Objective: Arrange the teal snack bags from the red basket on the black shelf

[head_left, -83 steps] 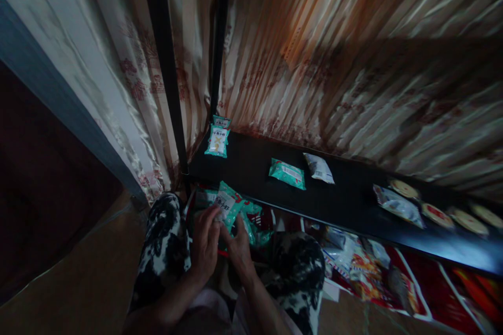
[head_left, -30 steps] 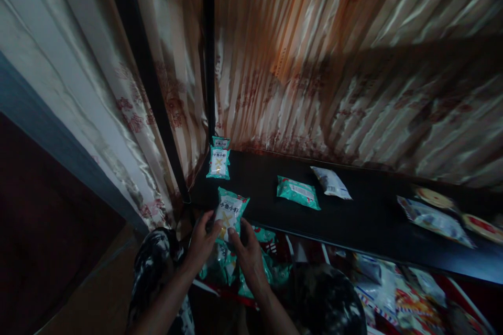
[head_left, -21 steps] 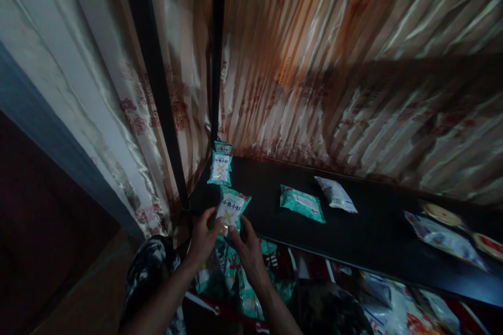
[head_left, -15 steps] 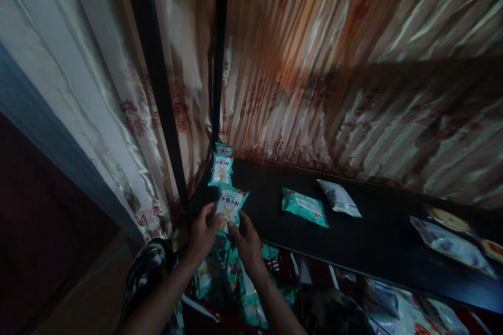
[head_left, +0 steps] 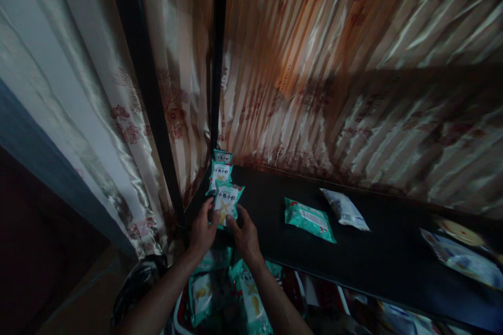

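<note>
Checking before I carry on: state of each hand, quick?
Left hand: holding the green-and-white packet by its left side.
Right hand: holding the same packet by its right side.

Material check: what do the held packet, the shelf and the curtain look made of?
Held packet: likely glossy plastic film; puffy, with creased edges.
Shelf: smooth, black, softly reflective; painted metal or laminate, I can't tell which.
Curtain: satiny fabric, probably synthetic; shiny, hanging folds.
</note>
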`<state>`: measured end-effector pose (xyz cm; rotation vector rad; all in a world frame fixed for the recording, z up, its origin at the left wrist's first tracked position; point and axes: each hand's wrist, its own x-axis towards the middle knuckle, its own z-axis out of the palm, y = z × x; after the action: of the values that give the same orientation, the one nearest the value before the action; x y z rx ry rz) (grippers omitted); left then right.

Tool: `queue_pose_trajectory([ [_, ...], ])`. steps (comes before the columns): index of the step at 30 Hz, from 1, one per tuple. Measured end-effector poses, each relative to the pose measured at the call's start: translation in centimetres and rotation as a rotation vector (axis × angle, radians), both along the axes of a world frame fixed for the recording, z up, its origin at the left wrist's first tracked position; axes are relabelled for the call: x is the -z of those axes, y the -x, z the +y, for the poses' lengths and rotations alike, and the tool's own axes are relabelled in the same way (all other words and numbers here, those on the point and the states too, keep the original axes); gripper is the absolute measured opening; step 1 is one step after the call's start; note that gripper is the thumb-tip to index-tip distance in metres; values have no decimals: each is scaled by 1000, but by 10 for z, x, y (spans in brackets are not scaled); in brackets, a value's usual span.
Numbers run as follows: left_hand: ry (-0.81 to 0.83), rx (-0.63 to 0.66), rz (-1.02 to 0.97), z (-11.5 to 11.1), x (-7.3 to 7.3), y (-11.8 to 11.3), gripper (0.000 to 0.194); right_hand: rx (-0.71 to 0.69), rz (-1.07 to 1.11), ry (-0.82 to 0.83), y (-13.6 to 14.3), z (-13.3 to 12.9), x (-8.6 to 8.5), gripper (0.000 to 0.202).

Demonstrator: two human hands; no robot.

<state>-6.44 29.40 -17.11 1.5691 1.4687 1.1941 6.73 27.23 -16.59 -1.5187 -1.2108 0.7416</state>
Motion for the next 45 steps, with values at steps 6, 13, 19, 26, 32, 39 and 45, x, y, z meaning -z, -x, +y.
queue_pose_trajectory([
  [6,-58,-1,7,12,21,1,43,4,-16,-5,1,18,10,54],
  [13,-145,-62,96,25,25,1,43,-5,-57,14,8,35,16,57],
  [19,-219,-126,173,31,23,-4,41,30,-130,-58,8,43,18,50],
  [26,-215,-148,193,35,20,-6,40,23,-161,-97,6,49,21,43],
  [32,-123,-121,154,38,23,-6,46,19,-201,-83,8,53,24,43],
  [39,-137,-143,134,39,25,-8,47,4,-202,-66,6,54,23,52],
  [45,-195,-146,164,37,27,-8,48,30,-116,-73,1,62,20,62],
])
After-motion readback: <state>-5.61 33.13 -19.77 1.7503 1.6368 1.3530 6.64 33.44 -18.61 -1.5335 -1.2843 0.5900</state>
